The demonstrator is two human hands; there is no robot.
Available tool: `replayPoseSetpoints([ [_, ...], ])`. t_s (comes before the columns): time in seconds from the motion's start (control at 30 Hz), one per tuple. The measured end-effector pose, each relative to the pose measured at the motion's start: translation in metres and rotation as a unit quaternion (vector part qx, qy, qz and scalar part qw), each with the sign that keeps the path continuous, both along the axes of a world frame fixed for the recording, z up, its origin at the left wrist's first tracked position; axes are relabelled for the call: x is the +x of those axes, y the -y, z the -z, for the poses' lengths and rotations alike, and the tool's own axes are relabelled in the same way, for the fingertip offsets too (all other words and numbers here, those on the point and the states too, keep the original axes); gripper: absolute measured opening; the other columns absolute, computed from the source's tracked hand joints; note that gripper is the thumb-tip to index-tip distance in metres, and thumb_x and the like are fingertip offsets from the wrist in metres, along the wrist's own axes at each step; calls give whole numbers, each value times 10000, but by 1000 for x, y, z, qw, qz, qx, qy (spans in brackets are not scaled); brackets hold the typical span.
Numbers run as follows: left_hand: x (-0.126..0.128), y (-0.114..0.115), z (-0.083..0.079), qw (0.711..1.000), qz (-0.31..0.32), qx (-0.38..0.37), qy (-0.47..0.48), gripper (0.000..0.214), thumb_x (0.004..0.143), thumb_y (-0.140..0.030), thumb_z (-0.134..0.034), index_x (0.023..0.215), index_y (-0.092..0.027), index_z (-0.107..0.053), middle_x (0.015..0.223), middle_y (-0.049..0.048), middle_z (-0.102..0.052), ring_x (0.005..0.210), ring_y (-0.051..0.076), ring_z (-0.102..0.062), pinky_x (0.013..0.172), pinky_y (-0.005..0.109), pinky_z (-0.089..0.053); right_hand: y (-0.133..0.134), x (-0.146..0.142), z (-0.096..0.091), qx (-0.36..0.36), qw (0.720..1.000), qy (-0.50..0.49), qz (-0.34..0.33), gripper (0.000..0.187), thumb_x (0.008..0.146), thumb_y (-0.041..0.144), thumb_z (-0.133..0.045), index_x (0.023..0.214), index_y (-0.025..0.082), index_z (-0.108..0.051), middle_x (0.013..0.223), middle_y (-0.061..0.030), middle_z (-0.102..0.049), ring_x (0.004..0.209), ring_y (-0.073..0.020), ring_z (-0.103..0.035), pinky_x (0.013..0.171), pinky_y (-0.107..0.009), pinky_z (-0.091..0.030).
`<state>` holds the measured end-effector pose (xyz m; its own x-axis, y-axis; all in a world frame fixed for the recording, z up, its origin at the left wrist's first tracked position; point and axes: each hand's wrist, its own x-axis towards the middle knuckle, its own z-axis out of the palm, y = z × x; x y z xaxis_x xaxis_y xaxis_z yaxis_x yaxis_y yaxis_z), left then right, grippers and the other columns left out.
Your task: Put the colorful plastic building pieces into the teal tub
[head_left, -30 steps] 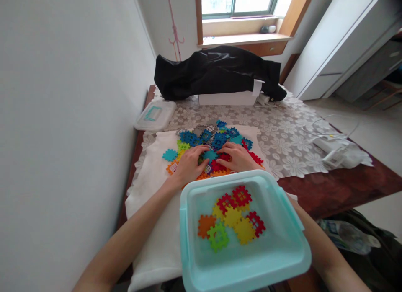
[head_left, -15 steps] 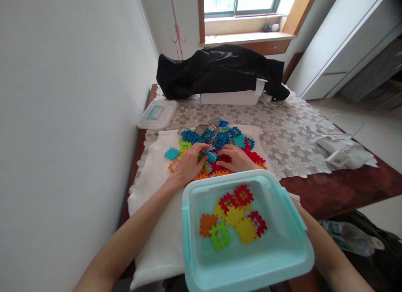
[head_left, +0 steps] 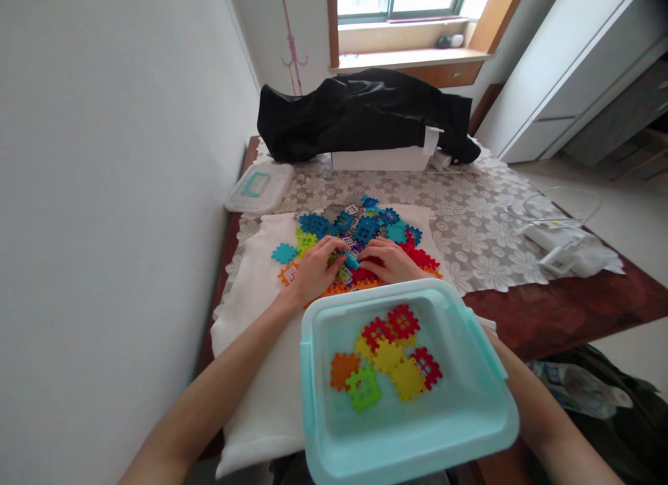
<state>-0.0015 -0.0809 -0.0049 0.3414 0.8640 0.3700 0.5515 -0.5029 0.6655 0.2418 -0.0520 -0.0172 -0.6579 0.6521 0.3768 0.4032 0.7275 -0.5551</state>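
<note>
My left hand [head_left: 319,264] is closed on a light-blue toothed plastic tile [head_left: 351,260], thumb and fingers pinching its left side. Close on the right, my right hand [head_left: 389,259] has bent fingers whose tips come near the tile's right edge; whether they grip it I cannot make out. Both hands are over a heap of loose building tiles in blue [head_left: 367,229], red [head_left: 417,254], green, orange and grey. Nearer me, a pale turquoise tub [head_left: 470,415] covers part of the right forearm. In it lie yellow [head_left: 408,379], red, orange and green tiles.
The heap lies on a white cloth [head_left: 255,374] over a lace-covered table [head_left: 480,234]. A clear lid [head_left: 259,188] sits at the left edge by the wall. Black sheeting [head_left: 365,116] covers a white box at the back. A white device [head_left: 563,252] with a cable lies right.
The light-blue tile has tilted between my hands and now shows more edge-on. My right fingers have come slightly closer to it. The view has shifted a little.
</note>
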Motion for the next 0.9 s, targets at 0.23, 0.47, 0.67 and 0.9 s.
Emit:
replayPoseSetpoints([
  [0.23, 0, 0, 2, 998, -40, -42, 14, 155, 1001, -273, -612, 1136, -241, -680, 1082, 40, -767, 958, 182, -703, 909, 352, -572, 2, 0, 1, 11, 1000, 18, 0, 255, 919, 112, -614, 1078, 225, -778, 977, -78, -732, 952, -241, -638, 910, -392, -489],
  [0.47, 0, -2, -2, 991, -65, -68, 98, 125, 978, -318, -654, 1046, -214, -668, 1012, 36, -751, 886, 165, -693, 830, 303, -559, 1, -1, -3, 23, 990, -93, 103, 175, 1012, 227, -597, 1039, 233, -769, 974, -90, -722, 961, -253, -630, 923, -424, -497],
  [0.67, 0, -2, -1, 995, -64, -62, 39, 155, 984, -330, -646, 1092, -223, -674, 1008, 27, -758, 905, 177, -697, 867, 321, -562, -3, 3, 1, -62, 977, -147, 139, 191, 978, 344, -664, 1106, 229, -749, 1006, -62, -749, 909, -222, -683, 816, -351, -540],
  [0.9, 1, 0, 4, 994, -20, -17, -109, 157, 1000, -370, -649, 1067, -240, -707, 931, 37, -740, 887, 213, -687, 867, 348, -531, -1, 0, 1, -140, 971, -167, 94, 223, 942, 409, -714, 1050, 217, -745, 1001, -52, -791, 888, -212, -722, 841, -345, -570],
])
